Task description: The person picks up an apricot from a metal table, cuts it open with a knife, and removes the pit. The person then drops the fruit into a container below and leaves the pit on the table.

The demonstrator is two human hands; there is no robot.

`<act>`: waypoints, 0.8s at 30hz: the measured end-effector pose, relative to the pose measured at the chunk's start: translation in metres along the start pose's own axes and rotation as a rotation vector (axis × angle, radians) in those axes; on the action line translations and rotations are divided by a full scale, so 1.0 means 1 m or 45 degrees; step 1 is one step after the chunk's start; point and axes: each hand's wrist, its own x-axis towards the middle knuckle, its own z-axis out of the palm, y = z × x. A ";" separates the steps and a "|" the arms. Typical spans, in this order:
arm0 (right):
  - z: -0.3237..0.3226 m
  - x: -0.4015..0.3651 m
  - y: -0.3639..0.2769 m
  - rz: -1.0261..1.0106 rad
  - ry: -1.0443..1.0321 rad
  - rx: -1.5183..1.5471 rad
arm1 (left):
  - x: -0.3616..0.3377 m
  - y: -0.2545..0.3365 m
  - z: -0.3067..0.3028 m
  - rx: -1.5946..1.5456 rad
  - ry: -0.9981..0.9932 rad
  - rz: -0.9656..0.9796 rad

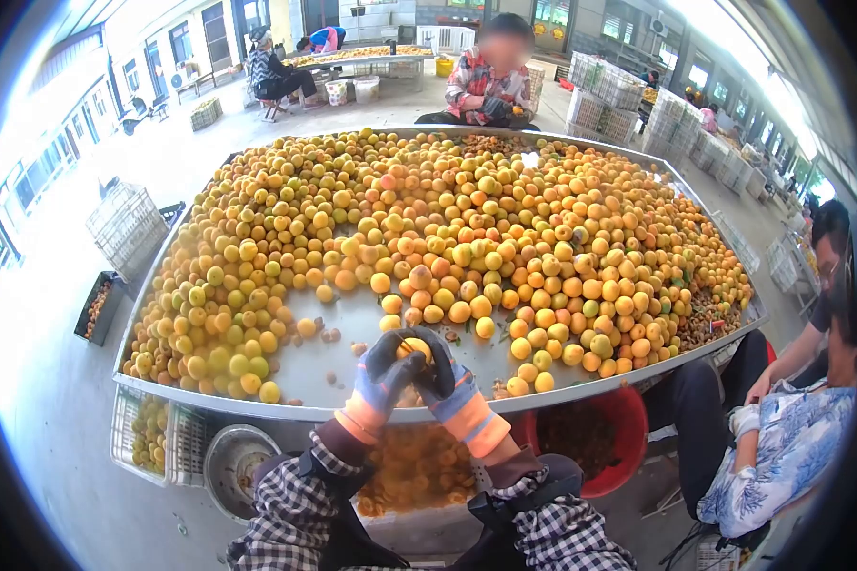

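Both my hands wear dark gloves with orange cuffs and meet above the near edge of a metal table (338,314). Between them is a yellow-orange apricot (414,350). My left hand (383,373) has its fingers wrapped round the fruit from the left. My right hand (446,381) closes on it from the right, its fingers bent over. A large heap of apricots (448,228) covers much of the table. Below my hands, a container of apricot pieces (417,476) stands between my knees, partly hidden by my wrists.
A red basin (628,443) stands right below the table edge, a metal bucket (229,466) left, beside a white crate (186,443). One person (490,81) sits across the table, another (781,438) at the right. Stacked crates (609,86) stand behind.
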 end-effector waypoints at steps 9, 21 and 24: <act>0.002 0.006 0.013 -0.192 0.170 0.252 | -0.005 0.006 -0.004 0.076 -0.012 0.094; -0.040 -0.006 -0.022 0.614 -0.105 1.419 | 0.002 0.020 -0.010 -0.037 -0.188 0.068; -0.058 -0.008 -0.026 0.533 -0.354 1.157 | 0.005 0.020 -0.018 -0.037 -0.183 0.144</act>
